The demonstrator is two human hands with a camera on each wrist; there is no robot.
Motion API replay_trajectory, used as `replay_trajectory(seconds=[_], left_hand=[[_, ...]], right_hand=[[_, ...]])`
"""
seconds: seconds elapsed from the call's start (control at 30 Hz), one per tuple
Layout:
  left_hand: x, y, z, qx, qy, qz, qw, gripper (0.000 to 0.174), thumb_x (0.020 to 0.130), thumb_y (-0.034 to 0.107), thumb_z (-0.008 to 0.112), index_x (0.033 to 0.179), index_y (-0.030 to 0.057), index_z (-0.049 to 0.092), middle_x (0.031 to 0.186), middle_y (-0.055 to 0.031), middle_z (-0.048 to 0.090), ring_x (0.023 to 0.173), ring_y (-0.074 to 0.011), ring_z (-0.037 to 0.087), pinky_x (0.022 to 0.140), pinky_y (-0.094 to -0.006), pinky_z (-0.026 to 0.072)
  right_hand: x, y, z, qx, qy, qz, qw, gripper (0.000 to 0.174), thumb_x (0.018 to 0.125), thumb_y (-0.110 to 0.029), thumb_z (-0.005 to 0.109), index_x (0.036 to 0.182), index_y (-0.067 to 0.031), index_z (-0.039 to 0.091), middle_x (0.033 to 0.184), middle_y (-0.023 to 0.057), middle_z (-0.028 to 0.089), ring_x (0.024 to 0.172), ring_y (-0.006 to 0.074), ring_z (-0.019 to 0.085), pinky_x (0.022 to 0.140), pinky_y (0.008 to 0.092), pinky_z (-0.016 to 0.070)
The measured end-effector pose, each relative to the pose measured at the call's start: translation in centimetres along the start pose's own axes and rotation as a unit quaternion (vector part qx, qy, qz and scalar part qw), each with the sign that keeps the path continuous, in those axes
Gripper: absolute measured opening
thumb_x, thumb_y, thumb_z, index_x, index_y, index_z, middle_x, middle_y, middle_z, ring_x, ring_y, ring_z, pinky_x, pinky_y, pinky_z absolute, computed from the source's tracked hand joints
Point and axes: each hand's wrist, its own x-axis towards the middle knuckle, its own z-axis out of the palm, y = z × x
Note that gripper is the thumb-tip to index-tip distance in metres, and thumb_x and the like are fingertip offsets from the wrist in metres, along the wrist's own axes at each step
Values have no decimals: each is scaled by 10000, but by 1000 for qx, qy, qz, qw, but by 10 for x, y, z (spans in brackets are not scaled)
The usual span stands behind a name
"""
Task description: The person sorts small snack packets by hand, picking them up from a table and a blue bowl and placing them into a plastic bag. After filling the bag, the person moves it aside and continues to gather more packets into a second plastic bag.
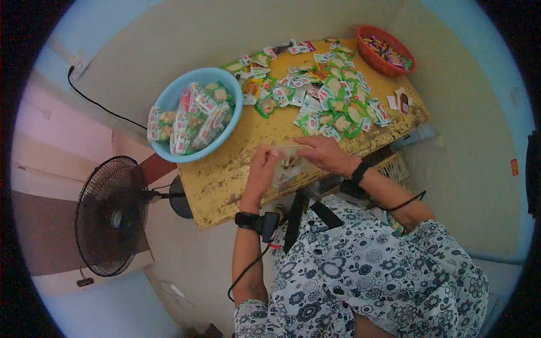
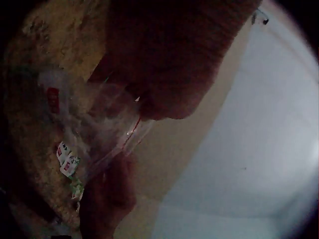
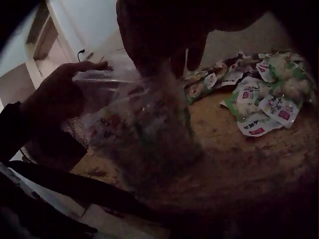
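The left hand [image 1: 261, 173] and right hand [image 1: 328, 155] both pinch the bag [image 1: 286, 169] near its top edge; hold that edge taut and level for control.

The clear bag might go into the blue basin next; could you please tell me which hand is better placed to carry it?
Probably the left hand: it pinches the clear bag and is nearer the blue basin than the right hand.
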Motion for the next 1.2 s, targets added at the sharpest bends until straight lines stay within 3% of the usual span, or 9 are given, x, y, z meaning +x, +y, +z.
replay_trajectory(seconds=[0.1,0.3,0.4,0.6,0.73,0.83,1.0,1.1,1.2], left_hand=[[-1,13,2,-49,-37,-73,995,175,984,180,527,937,15,493,874,-77,590,829,-139,575,742,-295,468],[3,6,6,-166,-46,-99,980,177,985,181,522,957,6,507,1009,-133,661,880,-186,620,774,-314,485],[2,12,-1,20,-56,-19,998,179,977,181,530,945,7,509,951,-132,649,870,-205,616,772,-337,482],[-1,33,3,128,-47,-2,991,205,978,213,524,951,11,504,861,-155,602,836,-255,605,742,-374,468],[2,11,10,60,-3,-3,998,188,979,192,519,944,10,486,863,-161,600,789,-259,618,704,-381,473],[1,19,7,44,9,-29,999,183,986,183,507,949,6,473,867,-161,602,766,-252,639,683,-374,483],[2,18,13,-33,12,-60,998,189,993,182,500,960,0,462,872,-143,610,817,-223,674,694,-339,521],[-4,18,10,-12,-22,-62,998,184,1020,198,482,1024,15,500,1042,-136,644,918,-219,672,775,-346,564],[-3,18,14,-65,-5,-65,996,166,985,160,517,976,2,470,890,-132,607,840,-211,676,704,-330,546]], right_hand=[[-1,4,5,-7,28,3,1000,245,775,-74,660,1007,-120,596,1316,117,571,1095,334,587,887,422,498],[17,-8,-7,47,30,4,998,258,780,-127,680,1026,-111,603,1347,126,530,1192,350,514,978,477,427],[28,-16,-10,47,16,-19,999,285,759,-136,689,1031,-97,610,1326,123,535,1217,346,497,999,478,411],[26,-6,11,-99,-43,15,994,179,718,-135,696,892,-99,672,1269,102,574,1248,335,486,1002,480,415],[28,-9,7,-102,-120,41,987,201,716,-181,704,907,-121,723,1257,84,588,1301,314,445,1057,493,379],[32,-14,5,15,15,-37,999,120,695,-155,728,793,-103,685,1236,108,592,1309,340,446,1011,485,414],[28,-10,11,-39,-41,-2,998,122,709,-167,729,813,-110,701,1227,105,598,1317,329,441,1036,498,393],[23,-13,13,-75,-54,37,995,116,724,-180,716,819,-114,710,1233,99,600,1322,319,435,1058,506,371],[23,-13,13,-100,-45,60,992,107,737,-192,697,815,-121,715,1260,84,595,1330,311,425,1072,504,357]])
